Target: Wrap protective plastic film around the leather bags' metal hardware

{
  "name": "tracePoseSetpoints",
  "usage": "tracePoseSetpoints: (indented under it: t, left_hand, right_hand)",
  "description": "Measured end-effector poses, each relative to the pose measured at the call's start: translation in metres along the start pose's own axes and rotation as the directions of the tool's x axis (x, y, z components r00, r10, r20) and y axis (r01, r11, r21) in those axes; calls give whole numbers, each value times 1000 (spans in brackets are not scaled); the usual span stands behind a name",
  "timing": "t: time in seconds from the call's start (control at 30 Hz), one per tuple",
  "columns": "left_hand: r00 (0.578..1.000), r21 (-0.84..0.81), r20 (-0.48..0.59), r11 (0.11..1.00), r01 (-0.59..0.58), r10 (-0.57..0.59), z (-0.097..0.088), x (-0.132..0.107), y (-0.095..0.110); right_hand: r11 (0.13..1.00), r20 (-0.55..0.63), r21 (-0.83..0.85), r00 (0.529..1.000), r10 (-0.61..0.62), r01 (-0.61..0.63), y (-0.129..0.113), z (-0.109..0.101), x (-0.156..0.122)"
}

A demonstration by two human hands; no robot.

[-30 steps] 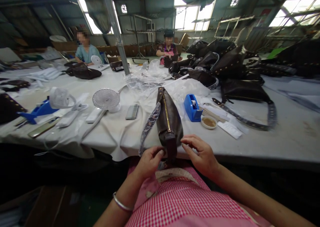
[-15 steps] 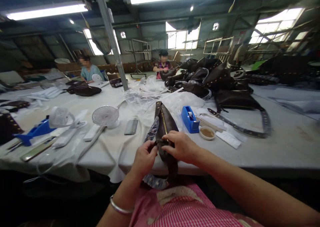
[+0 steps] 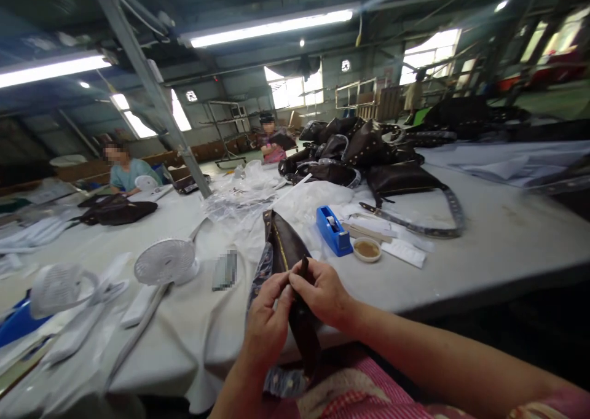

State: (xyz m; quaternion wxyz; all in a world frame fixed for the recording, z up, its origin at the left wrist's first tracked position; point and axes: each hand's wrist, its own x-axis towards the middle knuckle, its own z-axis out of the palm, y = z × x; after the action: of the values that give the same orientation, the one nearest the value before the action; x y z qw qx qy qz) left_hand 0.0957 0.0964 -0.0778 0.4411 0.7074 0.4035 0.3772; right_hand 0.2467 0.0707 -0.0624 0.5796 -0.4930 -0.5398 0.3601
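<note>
A dark brown leather bag (image 3: 284, 247) with a gold zip lies on the white-covered table's near edge (image 3: 193, 351), its patterned strap hanging over the side. My left hand (image 3: 267, 321) and my right hand (image 3: 322, 293) meet over the bag's near end. Both hands are closed, pinching a small dark tab or zip pull on the bag between fingertips.
A blue tape dispenser (image 3: 332, 230) and a small dish of brown glue (image 3: 367, 249) sit right of the bag. White desk fans (image 3: 163, 262) lie to the left. A heap of dark bags (image 3: 364, 152) is behind. Two other people sit at the far side.
My hands rose from the bag's hanging end to its top and pinched together there. My head lifted and turned, so the table shifted left and down in view.
</note>
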Motion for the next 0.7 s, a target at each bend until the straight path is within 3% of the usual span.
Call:
tracePoseSetpoints:
  t: [0.13,0.3,0.37,0.47,0.53,0.6,0.67,0.7]
  left_hand:
    - [1000,130,-20,992,-7,9,9,3,-11]
    - [997,159,-56,986,56,-47,14,7,-18]
    - [992,158,-78,982,105,-94,16,8,-17]
    - [991,189,-101,976,110,-92,19,8,-12]
    - [991,209,-106,972,104,-83,21,9,-10]
    - [991,210,-100,971,110,-91,22,10,-10]
    - [991,215,-93,970,114,-96,23,11,-10]
    - [991,220,-90,969,114,-96,22,12,-11]
  right_hand:
    - [982,-17,180,998,57,-53,-1,-9,3]
    - [867,9,427,960,279,-256,15,-21,14]
    - [819,37,476,938,344,-319,24,-27,17]
    - [823,29,469,937,348,-320,38,-41,14]
    - [859,-37,419,939,341,-295,51,-58,11]
    - [928,-149,260,939,310,-265,68,-83,7]
    - [969,-270,-90,942,200,-232,87,-114,5]
    - [934,-309,-281,942,130,-221,96,-131,5]
